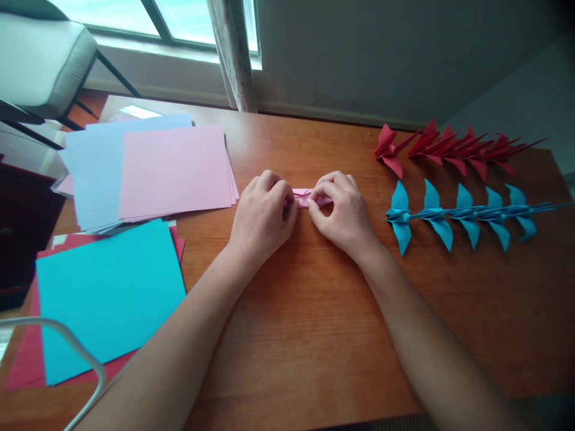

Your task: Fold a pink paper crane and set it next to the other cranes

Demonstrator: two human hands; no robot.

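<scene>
A small piece of folded pink paper (303, 196) is between my two hands over the middle of the wooden table. My left hand (266, 209) pinches its left end, thumb against curled fingers. At the other end, my right hand (340, 206) grips the paper between thumb and forefinger. Creased layers show in the short stretch between the fingertips; both ends are partly hidden by my fingers.
Left of my hands lie pink sheets (175, 170), light blue sheets (96, 173), a turquoise sheet (112, 299) and red sheets (24, 359). Red origami cranes (449, 146) and blue origami cranes (467, 212) line the right side. A white cable (85, 353) crosses the lower left.
</scene>
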